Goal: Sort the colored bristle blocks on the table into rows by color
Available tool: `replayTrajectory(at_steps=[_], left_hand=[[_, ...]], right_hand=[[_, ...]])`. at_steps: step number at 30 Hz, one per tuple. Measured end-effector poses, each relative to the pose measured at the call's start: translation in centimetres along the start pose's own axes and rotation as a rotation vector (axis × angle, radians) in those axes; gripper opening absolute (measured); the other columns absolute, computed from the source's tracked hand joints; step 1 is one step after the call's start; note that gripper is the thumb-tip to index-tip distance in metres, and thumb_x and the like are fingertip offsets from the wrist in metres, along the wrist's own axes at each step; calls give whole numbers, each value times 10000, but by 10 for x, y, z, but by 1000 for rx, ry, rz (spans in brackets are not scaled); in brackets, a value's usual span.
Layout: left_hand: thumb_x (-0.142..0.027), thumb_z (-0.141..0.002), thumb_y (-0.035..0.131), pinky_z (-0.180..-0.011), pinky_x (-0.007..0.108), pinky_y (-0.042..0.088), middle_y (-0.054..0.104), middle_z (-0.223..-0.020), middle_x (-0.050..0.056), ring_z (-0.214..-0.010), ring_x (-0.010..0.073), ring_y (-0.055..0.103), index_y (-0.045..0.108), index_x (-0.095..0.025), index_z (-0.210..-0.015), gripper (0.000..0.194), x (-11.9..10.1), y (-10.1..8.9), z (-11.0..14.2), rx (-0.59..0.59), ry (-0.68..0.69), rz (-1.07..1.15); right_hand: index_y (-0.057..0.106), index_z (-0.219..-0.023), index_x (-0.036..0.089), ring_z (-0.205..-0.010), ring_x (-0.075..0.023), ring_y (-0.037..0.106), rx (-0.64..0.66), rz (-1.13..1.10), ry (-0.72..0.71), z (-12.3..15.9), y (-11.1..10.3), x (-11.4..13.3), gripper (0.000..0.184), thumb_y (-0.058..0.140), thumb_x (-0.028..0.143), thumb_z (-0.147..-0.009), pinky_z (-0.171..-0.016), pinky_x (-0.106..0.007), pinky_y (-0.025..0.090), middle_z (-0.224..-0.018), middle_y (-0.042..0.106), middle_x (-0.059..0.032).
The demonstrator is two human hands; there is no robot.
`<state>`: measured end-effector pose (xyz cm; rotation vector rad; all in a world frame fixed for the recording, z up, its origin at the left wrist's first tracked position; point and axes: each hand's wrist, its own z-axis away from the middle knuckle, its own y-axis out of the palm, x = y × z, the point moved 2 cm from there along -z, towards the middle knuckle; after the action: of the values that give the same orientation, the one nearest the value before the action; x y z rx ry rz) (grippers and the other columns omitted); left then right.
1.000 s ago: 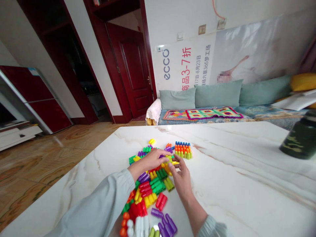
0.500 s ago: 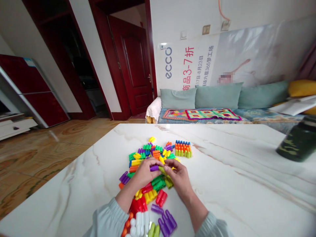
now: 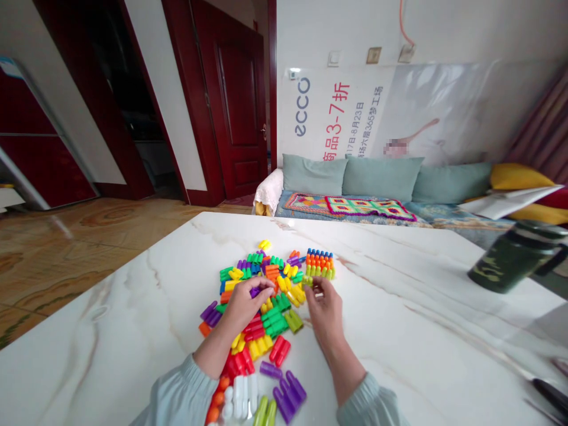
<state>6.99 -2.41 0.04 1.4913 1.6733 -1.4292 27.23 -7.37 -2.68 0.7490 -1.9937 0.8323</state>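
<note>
My left hand (image 3: 244, 305) is closed over a purple bullet-shaped plastic toy block (image 3: 255, 291), above the left side of a pile of similar blocks. Opposite it, my right hand (image 3: 327, 307) pinches a lime-green toy block (image 3: 307, 281) at the pile's right edge. Between the hands lie yellow blocks (image 3: 290, 291) and green blocks (image 3: 275, 319). Just beyond my right hand stands a joined group of blocks (image 3: 320, 263) in blue, orange and lime rows. Closer to me are red blocks (image 3: 280, 351), purple blocks (image 3: 289, 395) and white blocks (image 3: 245, 396).
Everything lies on a white marble-patterned table (image 3: 399, 355). A dark green camouflage mug (image 3: 506, 260) stands at the right, with a black object (image 3: 550, 396) at the lower right edge. Behind the table is a sofa with grey-green cushions (image 3: 384, 177).
My hands came together over the pile with purple and lime blocks between them, then moved apart, the purple in my left and the lime in my right. The view has turned slightly right.
</note>
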Motion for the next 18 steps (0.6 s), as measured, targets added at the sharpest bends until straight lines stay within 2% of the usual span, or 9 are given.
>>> replayTrajectory(at_steps=[2, 3, 5, 7, 10, 12, 15, 18], left_hand=[[-255, -793, 624, -739, 268, 523, 722, -787, 22, -759, 170, 662, 703, -177, -807, 112, -3, 1, 1, 11, 41, -20], [-248, -796, 619, -742, 267, 522, 723, -785, 22, -753, 167, 662, 704, -176, -805, 112, -4, 2, 1, 14, 57, -31], [-235, -799, 610, -740, 266, 520, 726, -784, 22, -748, 166, 663, 707, -177, -808, 113, -6, 1, 2, -3, 71, -53], [-229, -803, 604, -738, 267, 518, 727, -786, 22, -747, 168, 663, 711, -181, -817, 118, -7, -1, 2, -37, 73, -75], [-248, -808, 610, -714, 268, 516, 722, -771, 23, -716, 168, 654, 716, -183, -827, 126, -7, -4, 2, -57, 67, -87], [-266, -807, 620, -696, 267, 515, 719, -765, 26, -699, 167, 647, 716, -180, -824, 130, -7, -5, 2, -46, 65, -85], [-269, -805, 625, -699, 270, 512, 720, -777, 33, -706, 171, 646, 711, -175, -806, 128, -6, -4, 3, -24, 67, -90], [-260, -811, 617, -710, 274, 508, 721, -780, 38, -716, 174, 647, 708, -174, -803, 126, -4, -2, 2, -8, 75, -100]], right_hand=[[635, -977, 179, -690, -179, 617, -138, 173, 60, -9, -17, -10, 296, 549, 414, -817, -598, -262, 417, -822, 691, -47], [634, -994, 184, -716, -188, 630, -164, 267, 93, -13, -23, -14, 294, 543, 407, -825, -599, -262, 402, -843, 700, -52], [638, -1011, 188, -756, -202, 648, -131, 421, 146, -18, -26, -20, 263, 537, 360, -839, -601, -261, 381, -870, 714, -66], [647, -1005, 191, -776, -202, 658, -11, 482, 133, -17, -16, -20, 226, 546, 297, -832, -612, -257, 385, -883, 724, -71], [661, -996, 205, -793, -186, 662, 183, 434, 16, -8, 10, -11, 213, 568, 236, -807, -663, -245, 416, -876, 724, -51], [676, -986, 207, -808, -181, 659, 222, 386, -44, -4, 20, -6, 212, 574, 250, -805, -700, -246, 431, -877, 717, -46], [708, -933, 189, -813, -195, 644, 137, 337, -53, -8, 14, -7, 236, 571, 337, -810, -724, -272, 452, -901, 713, -69], [727, -907, 160, -720, -203, 635, 37, 304, 54, -20, -3, -20, 297, 574, 380, -778, -682, -303, 469, -884, 724, -88]])
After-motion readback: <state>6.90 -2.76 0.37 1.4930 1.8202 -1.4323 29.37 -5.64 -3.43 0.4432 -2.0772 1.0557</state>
